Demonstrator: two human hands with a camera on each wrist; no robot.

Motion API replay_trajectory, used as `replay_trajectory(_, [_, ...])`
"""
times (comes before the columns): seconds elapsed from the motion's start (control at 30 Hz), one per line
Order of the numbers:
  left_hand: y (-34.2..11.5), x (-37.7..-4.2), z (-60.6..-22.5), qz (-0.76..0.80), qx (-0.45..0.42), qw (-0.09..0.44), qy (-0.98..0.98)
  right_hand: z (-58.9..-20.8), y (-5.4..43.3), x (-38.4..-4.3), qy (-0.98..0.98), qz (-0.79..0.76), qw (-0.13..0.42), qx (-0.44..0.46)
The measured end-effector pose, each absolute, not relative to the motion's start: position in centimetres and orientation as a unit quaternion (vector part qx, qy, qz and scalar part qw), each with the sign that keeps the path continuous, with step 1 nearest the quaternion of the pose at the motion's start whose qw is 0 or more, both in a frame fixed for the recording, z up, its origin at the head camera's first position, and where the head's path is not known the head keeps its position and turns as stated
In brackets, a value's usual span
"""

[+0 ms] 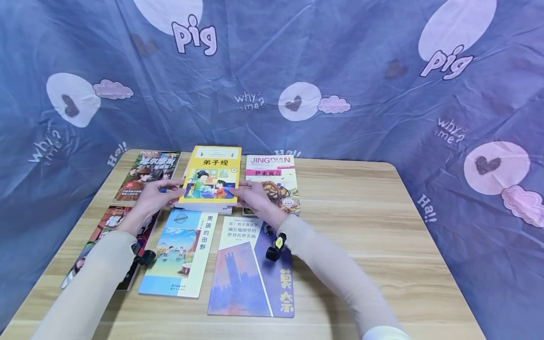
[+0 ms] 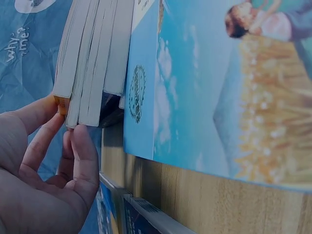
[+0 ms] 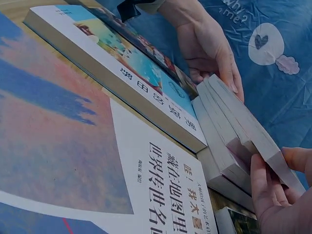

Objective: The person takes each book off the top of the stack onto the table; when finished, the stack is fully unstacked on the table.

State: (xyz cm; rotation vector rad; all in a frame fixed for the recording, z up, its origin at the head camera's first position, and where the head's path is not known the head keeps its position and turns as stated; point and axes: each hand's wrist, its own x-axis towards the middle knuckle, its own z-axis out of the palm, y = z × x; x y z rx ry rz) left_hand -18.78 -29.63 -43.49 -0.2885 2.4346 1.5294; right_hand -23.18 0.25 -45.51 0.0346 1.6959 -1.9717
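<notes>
A yellow picture book [image 1: 214, 163] lies on top of a stack of books [image 2: 87, 68] at the back of the table. My left hand [image 1: 154, 196] is at its left edge, thumb at the yellow book's corner and fingertips against the page edges. From the other side my right hand [image 1: 255, 194] pinches the yellow book, its fingers [image 3: 259, 178] under the raised edge. Between the yellow book and those under it a gap shows in the right wrist view. The lower books' covers are mostly hidden.
In front of the stack lie a blue-and-white book [image 1: 178, 255] and a purple book [image 1: 238, 278]. A white-and-pink book [image 1: 272, 165] is to the right. Two dark-covered books, one farther back [image 1: 146, 174] and one nearer [image 1: 99, 236], lie left. Blue patterned cloth [image 1: 272, 61] hangs behind the table.
</notes>
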Motion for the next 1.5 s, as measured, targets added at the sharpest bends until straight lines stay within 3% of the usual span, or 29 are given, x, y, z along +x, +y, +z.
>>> replay_trajectory(0.83, [-29.9, -18.6, -43.7, 0.540, -0.105, 0.134, 0.825, -44.6, 5.2, -22.3, 0.670, -0.707, 0.221, -0.048])
replay_trajectory(1.5, [-30.0, -18.5, -43.6, 0.538, -0.088, 0.137, 0.827, -42.1, 16.6, -20.1, 0.666, -0.716, 0.207, -0.038])
